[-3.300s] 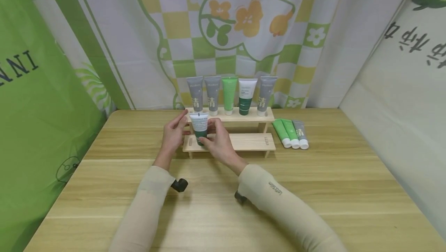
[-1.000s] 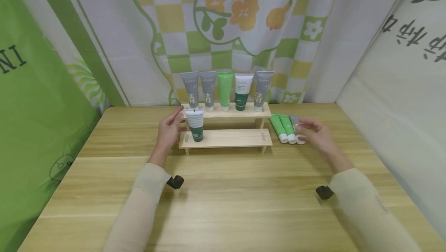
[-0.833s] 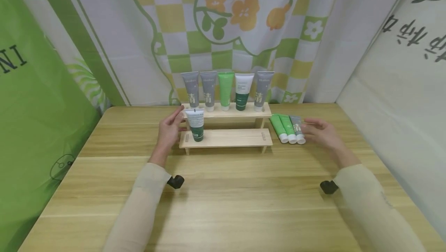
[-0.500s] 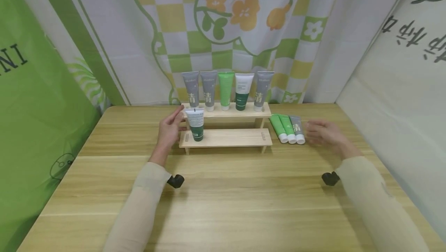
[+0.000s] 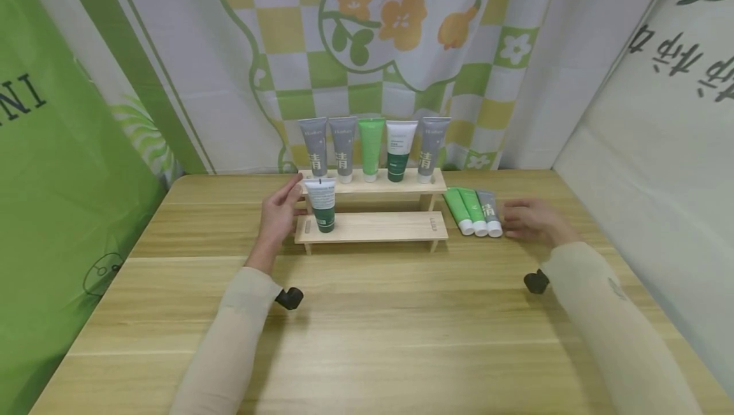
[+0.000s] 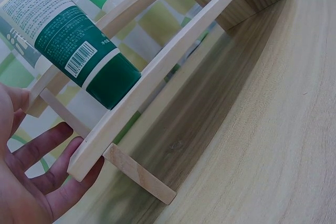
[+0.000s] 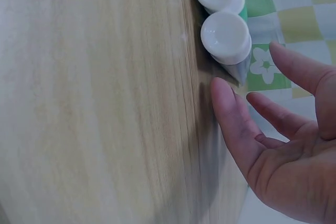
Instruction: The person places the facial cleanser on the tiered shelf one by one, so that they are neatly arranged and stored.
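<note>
My left hand (image 5: 278, 212) is at the left end of a two-step wooden stand (image 5: 378, 227). In the left wrist view its fingers (image 6: 50, 174) reach loosely around the lower shelf's end, with the thumb by the upper shelf. A white and dark green squeeze tube (image 5: 322, 204) stands cap-down on the lower shelf's left part. My right hand (image 5: 533, 220) is just right of a grey tube (image 5: 488, 212) lying on the table. In the right wrist view this hand's fingers are extended and hold nothing, close to the tube's white cap (image 7: 226, 36).
Two green tubes (image 5: 459, 210) lie left of the grey one, beside the stand. Several tubes stand along the upper shelf (image 5: 378, 189): grey ones, a green tube (image 5: 371, 147) and a white and green tube (image 5: 399, 150). A patterned curtain (image 5: 367, 99) hangs behind the table (image 5: 401, 313).
My right hand has let go of the white and green tube on the lower shelf, moved right to the lying tubes, and shifted slightly off the grey one. The left hand stays at the stand.
</note>
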A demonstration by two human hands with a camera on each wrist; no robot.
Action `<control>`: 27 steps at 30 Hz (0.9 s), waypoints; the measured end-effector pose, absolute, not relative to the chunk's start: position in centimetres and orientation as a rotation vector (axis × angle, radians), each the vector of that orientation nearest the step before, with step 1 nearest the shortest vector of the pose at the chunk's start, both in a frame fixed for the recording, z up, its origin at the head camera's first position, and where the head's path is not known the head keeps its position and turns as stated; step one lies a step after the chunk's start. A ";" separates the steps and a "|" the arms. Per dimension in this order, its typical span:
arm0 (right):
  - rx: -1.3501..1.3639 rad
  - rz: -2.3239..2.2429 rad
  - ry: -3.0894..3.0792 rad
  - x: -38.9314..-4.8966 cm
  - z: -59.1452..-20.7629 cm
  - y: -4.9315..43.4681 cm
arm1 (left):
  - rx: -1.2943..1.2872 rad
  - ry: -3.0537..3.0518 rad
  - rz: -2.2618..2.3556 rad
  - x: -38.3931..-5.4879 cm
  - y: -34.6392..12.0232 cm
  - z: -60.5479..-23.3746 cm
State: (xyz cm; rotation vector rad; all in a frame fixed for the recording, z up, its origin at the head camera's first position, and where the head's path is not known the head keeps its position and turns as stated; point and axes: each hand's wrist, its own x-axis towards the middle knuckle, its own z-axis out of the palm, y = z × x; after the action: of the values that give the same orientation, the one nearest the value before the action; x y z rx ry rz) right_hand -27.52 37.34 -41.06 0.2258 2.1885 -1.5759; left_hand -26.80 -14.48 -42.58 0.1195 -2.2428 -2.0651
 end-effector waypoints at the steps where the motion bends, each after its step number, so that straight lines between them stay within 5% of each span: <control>1: 0.235 -1.567 2.194 -27.6 -41.0 37.2 | 0.120 -2.246 -2.062 -26.8 -14.5 -42.6; 27: 0.320 -1.292 2.385 -29.5 -41.1 34.7 | 0.110 -2.241 -2.058 -26.9 -14.5 -42.8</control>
State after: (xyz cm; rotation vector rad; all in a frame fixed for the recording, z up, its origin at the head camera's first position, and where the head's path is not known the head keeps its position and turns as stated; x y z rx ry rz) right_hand -29.51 34.68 -41.09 0.3197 2.3848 -1.2924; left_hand -26.91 -14.55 -42.78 0.1098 -2.2412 -2.0575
